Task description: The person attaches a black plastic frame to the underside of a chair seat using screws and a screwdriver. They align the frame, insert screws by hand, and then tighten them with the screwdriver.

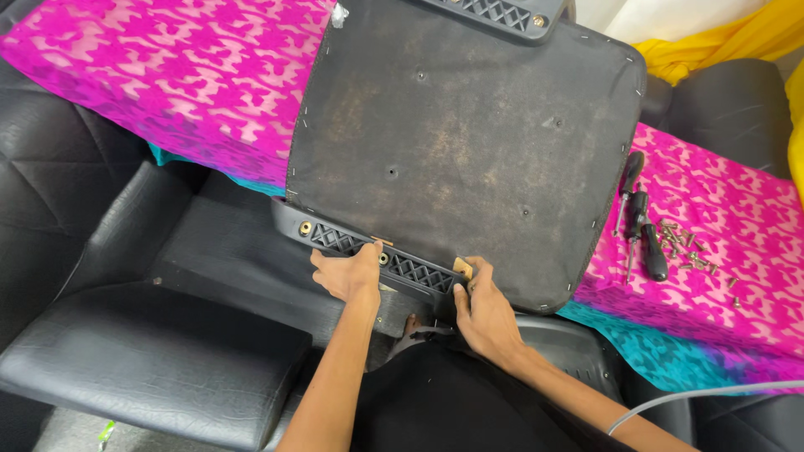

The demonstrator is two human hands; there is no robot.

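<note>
An upturned chair seat [469,142] lies with its dark, worn underside facing up. A black ribbed plastic armrest bracket [352,243] runs along its near edge. My left hand [347,274] rests on the bracket, fingers pressing near a brass screw hole. My right hand [479,305] grips the bracket's right end at the seat edge, next to a small tan piece. A second bracket [498,12] sits on the seat's far edge.
Two screwdrivers [641,222] and several loose screws [682,247] lie on the pink patterned cloth [712,276] to the right. Black padded chair parts [159,351] lie at the left and front. A grey cable [695,395] crosses the lower right.
</note>
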